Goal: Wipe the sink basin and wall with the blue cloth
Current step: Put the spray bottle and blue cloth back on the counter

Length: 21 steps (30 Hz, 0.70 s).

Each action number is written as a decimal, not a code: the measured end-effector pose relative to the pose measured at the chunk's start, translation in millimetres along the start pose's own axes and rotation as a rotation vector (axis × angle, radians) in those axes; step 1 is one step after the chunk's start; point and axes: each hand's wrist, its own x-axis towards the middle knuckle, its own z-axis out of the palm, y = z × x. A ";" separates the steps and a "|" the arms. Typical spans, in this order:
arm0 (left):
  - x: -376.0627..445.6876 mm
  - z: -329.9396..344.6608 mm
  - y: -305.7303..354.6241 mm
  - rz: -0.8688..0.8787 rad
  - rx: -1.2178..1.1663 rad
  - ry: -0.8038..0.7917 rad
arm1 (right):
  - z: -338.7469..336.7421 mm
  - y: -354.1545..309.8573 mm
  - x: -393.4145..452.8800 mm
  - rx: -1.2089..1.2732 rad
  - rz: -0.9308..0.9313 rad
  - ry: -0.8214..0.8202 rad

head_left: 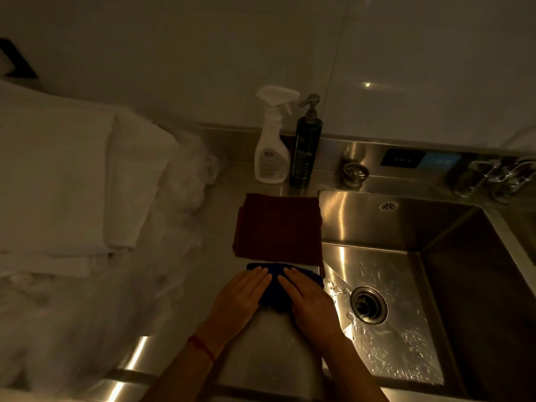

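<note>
Head view: both hands lie flat, palms down and fingers extended, on the dark blue folded cloth point(284, 270). The left hand point(242, 297) covers the cloth's left part and the right hand point(309, 300) its right part; neither is closed around it. The cloth rests on the grey desk point(220, 221) surface, just left of the rectangular stainless-steel sink basin point(385, 265).

Directly beyond the fingertips lies a folded dark red cloth point(278, 224). Further beyond stand a white plastic trigger spray bottle point(271, 146) and a dark green pump bottle point(308, 149), touching or nearly so, against the pale tiled wall point(203, 53). To the right of the right hand, the basin floor carries water droplets around the round metal drain point(369, 304). Well to the left of the left hand lies a stack of white folded towels point(63, 184).

Progress assessment: wiping does not appear to have begun. The cloth is outside the basin and not in contact with basin or wall. Both surfaces remain to be wiped.
</note>
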 end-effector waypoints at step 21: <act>-1.9 -7.8 13.0 -0.170 -0.117 -0.179 | -10.1 -19.5 -5.9 -0.045 0.112 -0.097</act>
